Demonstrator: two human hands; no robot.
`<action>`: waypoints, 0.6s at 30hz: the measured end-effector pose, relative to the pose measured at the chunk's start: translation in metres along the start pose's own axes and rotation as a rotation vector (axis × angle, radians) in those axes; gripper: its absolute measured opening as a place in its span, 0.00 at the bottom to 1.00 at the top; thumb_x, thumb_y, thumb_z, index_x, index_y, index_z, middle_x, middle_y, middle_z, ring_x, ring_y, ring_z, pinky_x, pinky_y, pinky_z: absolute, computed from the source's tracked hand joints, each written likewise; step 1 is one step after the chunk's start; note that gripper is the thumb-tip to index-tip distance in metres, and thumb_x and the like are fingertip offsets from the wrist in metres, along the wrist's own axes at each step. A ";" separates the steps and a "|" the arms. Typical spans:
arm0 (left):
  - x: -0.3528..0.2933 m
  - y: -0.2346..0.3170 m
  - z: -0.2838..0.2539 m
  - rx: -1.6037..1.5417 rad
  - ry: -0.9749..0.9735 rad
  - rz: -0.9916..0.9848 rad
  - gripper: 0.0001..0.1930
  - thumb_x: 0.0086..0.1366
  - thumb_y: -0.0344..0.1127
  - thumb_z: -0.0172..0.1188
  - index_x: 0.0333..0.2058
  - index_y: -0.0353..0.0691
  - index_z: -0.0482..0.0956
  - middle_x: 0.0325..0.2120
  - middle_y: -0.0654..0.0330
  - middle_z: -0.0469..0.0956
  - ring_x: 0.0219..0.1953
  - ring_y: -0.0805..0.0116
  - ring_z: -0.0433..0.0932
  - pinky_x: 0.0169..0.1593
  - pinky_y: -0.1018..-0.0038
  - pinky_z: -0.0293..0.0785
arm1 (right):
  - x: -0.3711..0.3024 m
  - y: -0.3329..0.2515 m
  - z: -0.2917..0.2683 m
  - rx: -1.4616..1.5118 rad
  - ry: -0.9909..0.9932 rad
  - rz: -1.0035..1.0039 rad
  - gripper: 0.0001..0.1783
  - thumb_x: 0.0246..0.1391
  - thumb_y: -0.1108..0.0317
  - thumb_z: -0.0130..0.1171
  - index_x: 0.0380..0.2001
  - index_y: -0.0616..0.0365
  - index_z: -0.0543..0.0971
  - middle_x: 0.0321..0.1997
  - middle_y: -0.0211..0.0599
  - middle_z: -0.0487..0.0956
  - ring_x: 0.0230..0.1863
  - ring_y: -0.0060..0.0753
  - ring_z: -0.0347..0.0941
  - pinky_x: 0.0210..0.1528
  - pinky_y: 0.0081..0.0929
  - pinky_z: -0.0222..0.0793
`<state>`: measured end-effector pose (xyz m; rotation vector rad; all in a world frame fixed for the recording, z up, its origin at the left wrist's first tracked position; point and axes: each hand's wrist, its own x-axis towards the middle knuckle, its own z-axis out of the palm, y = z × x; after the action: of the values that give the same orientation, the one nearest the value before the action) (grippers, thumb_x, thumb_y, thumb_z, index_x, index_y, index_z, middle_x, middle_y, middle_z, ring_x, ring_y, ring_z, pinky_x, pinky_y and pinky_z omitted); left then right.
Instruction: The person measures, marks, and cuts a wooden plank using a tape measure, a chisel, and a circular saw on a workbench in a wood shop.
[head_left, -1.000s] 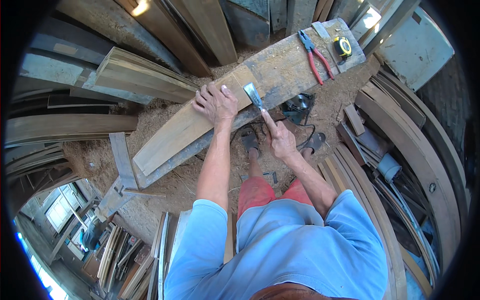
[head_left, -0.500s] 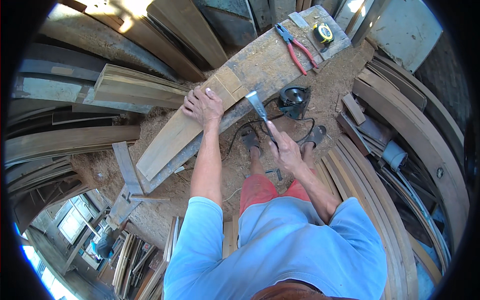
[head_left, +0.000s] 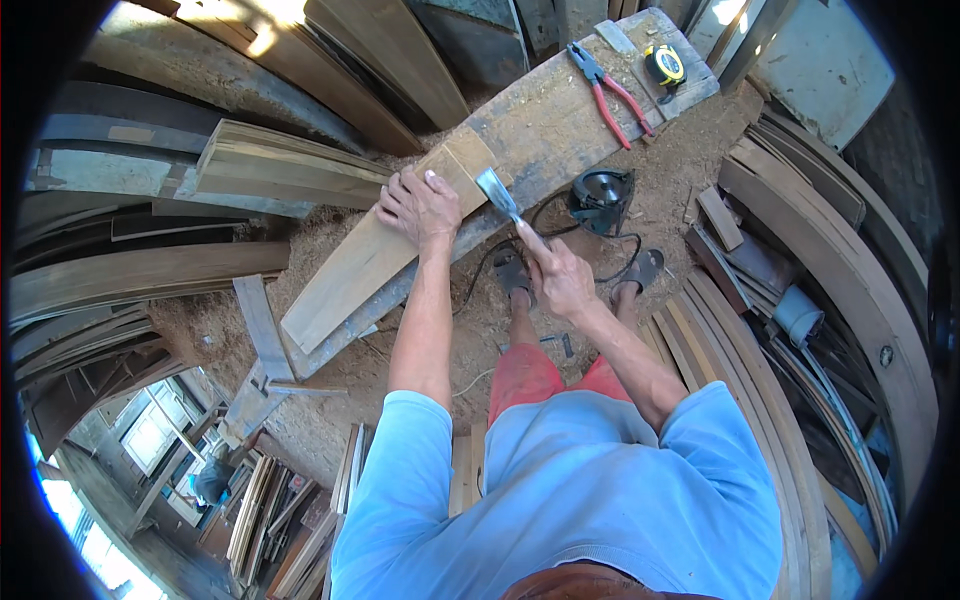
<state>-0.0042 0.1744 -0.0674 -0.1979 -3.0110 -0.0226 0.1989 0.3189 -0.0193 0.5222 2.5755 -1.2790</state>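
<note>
A pale wooden board (head_left: 350,272) lies along a worn plank bench (head_left: 550,115). My left hand (head_left: 420,208) grips it near its far end, fingers over the far edge and thumb stretched out on top. Lines cross the board's face just beyond that hand. In my right hand (head_left: 562,282) is a chisel (head_left: 500,197), held by its handle with the index finger laid along it. Its wide metal blade points at the board's near edge, close to the lines. Whether the tip touches the wood, I cannot tell.
Red-handled pliers (head_left: 612,98) and a yellow-black tape measure (head_left: 664,66) lie on the bench's far end. A circular saw (head_left: 602,203) with its cord sits on the sawdust-covered floor by my feet. Stacked boards (head_left: 290,165) stand left; curved timbers (head_left: 850,260) fill the right. Another person (head_left: 212,478) is lower left.
The chisel has moved left, its blade now at the board's near edge, and has turned slightly. My left hand keeps its place on the board. The whole view has shifted a little.
</note>
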 end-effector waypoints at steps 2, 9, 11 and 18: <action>0.009 0.006 -0.003 -0.016 -0.004 0.005 0.23 0.69 0.47 0.55 0.57 0.41 0.73 0.59 0.51 0.71 0.66 0.44 0.63 0.71 0.38 0.47 | 0.028 -0.013 0.002 -0.032 0.084 -0.022 0.39 0.62 0.66 0.58 0.75 0.31 0.63 0.36 0.50 0.77 0.33 0.59 0.80 0.36 0.53 0.78; 0.003 -0.001 0.000 0.028 0.039 0.011 0.22 0.71 0.48 0.53 0.57 0.42 0.73 0.57 0.51 0.73 0.65 0.45 0.64 0.69 0.41 0.50 | 0.021 -0.011 0.001 -0.016 0.016 -0.008 0.37 0.63 0.66 0.57 0.75 0.33 0.64 0.36 0.51 0.77 0.35 0.60 0.81 0.37 0.53 0.78; 0.008 0.004 -0.001 0.017 0.041 0.024 0.22 0.70 0.48 0.54 0.57 0.42 0.73 0.57 0.51 0.73 0.65 0.45 0.64 0.69 0.41 0.50 | 0.051 -0.021 0.006 -0.034 0.083 -0.008 0.36 0.63 0.66 0.58 0.74 0.36 0.66 0.33 0.50 0.76 0.34 0.59 0.79 0.37 0.53 0.76; 0.006 0.003 -0.007 0.049 0.026 0.007 0.22 0.70 0.49 0.53 0.55 0.41 0.75 0.58 0.51 0.74 0.65 0.46 0.65 0.69 0.41 0.51 | 0.034 -0.024 -0.007 0.018 -0.065 0.066 0.37 0.61 0.66 0.57 0.74 0.31 0.65 0.40 0.56 0.79 0.41 0.62 0.82 0.42 0.54 0.78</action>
<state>-0.0093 0.1780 -0.0597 -0.2016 -2.9816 0.0491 0.1584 0.3185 -0.0095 0.5547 2.4752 -1.2768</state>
